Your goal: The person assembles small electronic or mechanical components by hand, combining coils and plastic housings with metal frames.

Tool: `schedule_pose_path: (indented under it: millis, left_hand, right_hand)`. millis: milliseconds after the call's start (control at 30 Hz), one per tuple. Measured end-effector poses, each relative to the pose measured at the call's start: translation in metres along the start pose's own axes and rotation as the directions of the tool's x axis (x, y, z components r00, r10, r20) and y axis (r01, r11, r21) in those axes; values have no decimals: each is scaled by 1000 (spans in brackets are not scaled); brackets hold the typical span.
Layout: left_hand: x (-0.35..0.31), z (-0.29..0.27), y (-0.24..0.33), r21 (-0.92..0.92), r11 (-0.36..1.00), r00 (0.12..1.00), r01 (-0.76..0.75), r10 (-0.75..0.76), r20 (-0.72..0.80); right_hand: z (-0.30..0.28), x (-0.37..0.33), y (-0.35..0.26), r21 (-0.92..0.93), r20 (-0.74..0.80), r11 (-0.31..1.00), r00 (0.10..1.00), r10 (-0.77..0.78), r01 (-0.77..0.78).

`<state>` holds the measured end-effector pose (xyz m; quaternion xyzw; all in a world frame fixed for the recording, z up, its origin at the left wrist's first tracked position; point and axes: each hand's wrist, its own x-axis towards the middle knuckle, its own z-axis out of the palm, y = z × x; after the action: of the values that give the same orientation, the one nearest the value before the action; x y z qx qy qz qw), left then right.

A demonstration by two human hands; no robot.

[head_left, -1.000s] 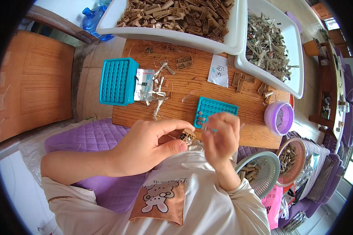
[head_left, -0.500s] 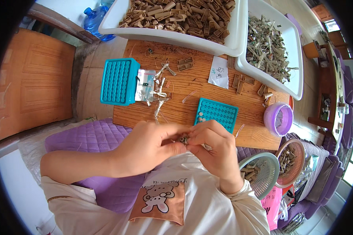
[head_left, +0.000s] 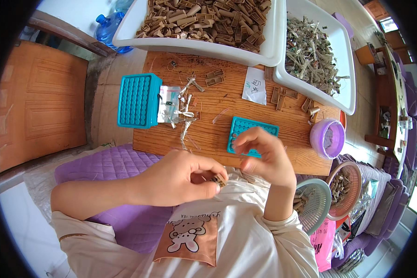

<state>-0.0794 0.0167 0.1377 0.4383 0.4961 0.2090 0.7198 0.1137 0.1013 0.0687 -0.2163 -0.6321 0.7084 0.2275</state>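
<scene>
My left hand (head_left: 183, 178) pinches a small brown plastic casing (head_left: 220, 181) between thumb and fingers, in front of my shirt. What sits inside the casing is too small to make out. My right hand (head_left: 269, 155) is raised over the near edge of a teal tray (head_left: 257, 122) with rows of round pockets. Its fingers curl toward the tray, and the thumb stands apart from them; nothing shows between them. Part of the tray, including most of the small round discs seen in it earlier, is hidden behind the right hand.
A teal block of trays (head_left: 136, 101), a clear plastic bag (head_left: 168, 104) and silvery wire bundles (head_left: 186, 113) lie at left. Big white bins (head_left: 197, 45) of brown casings and wired parts stand behind. A purple tub (head_left: 316, 139) and plastic baskets (head_left: 322, 217) are at right.
My hands were together at the small casing; now they are apart. The right hand has let go and lifted toward the teal tray, fingers opening. The left keeps the casing, slightly lower.
</scene>
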Motion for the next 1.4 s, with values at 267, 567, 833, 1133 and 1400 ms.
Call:
schedule_pose_path:
  millis: [267,567,833,1133,1400]
  left_hand:
    - [3,-5,1,-233,972,999,27,-31,-13]
    - [8,-8,-4,-319,947,987,-47,-5,-160]
    - [9,-8,1,-289,955,984,-68,15,-180]
    - [10,0,6,-258,940,950,-223,151,-272]
    - [13,3,3,-320,877,869,-358,188,-458]
  right_hand:
    - [-74,9,72,-695,-698,469,669,-255,-545]
    - [-92,6,89,-596,-780,541,587,-215,-593]
    - [-93,-18,82,18,-827,983,550,117,-182]
    - [-46,-16,41,477,-569,877,780,262,53]
    - [36,-3,-8,541,-548,769,836,17,340]
